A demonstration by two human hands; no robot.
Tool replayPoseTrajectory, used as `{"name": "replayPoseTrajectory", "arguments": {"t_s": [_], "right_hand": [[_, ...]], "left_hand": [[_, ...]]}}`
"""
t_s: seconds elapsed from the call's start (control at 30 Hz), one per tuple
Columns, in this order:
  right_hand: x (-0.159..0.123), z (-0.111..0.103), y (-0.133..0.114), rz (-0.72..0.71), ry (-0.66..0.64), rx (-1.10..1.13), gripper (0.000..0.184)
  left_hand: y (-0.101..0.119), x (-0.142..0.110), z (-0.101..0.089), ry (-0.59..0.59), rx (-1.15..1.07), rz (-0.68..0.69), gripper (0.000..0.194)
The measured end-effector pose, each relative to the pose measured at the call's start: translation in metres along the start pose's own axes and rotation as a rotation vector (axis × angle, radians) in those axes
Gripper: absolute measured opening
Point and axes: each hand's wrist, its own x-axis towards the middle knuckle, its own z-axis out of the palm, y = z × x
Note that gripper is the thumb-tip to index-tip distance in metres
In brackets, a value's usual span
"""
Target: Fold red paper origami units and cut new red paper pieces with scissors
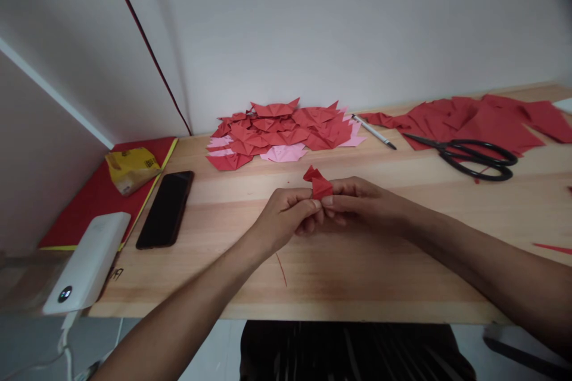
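A small piece of folded red paper [322, 186] is pinched between both hands above the middle of the wooden table [357, 274]. My left hand [295, 209] grips its lower left side, thumb on top. My right hand [357, 199] holds its right edge between thumb and fingers. Part of the paper's lower end is hidden by the fingertips. Behind the hands, against the wall, lies a pile of folded red and pink paper pieces [272, 125] with pointed corners.
Black-handled scissors [482, 158] lie at right before loose red paper sheets [482, 119]. A pen [375, 132] rests beside the pile. At left are a phone [165, 209], a white power bank [89, 262] with a cable, a yellow packet [131, 169] and a red folder [75, 220].
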Motion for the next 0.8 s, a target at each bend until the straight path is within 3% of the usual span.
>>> {"name": "replayPoseTrajectory", "arguments": {"t_s": [0.27,0.5,0.8], "right_hand": [[0.0012,0.0003,0.0007,-0.063,0.014,-0.028,0.027],[0.001,0.001,0.0019,-0.033,0.063,-0.106,0.028],[-0.0016,0.0014,-0.0022,-0.088,0.473,-0.324,0.018]], "left_hand": [[-0.0015,0.0009,0.0007,0.066,-0.003,0.001,0.024],[-0.0043,0.0036,-0.0008,0.146,0.055,0.061,0.024],[0.0,0.0033,-0.0009,0.241,0.101,0.015,0.023]]}}
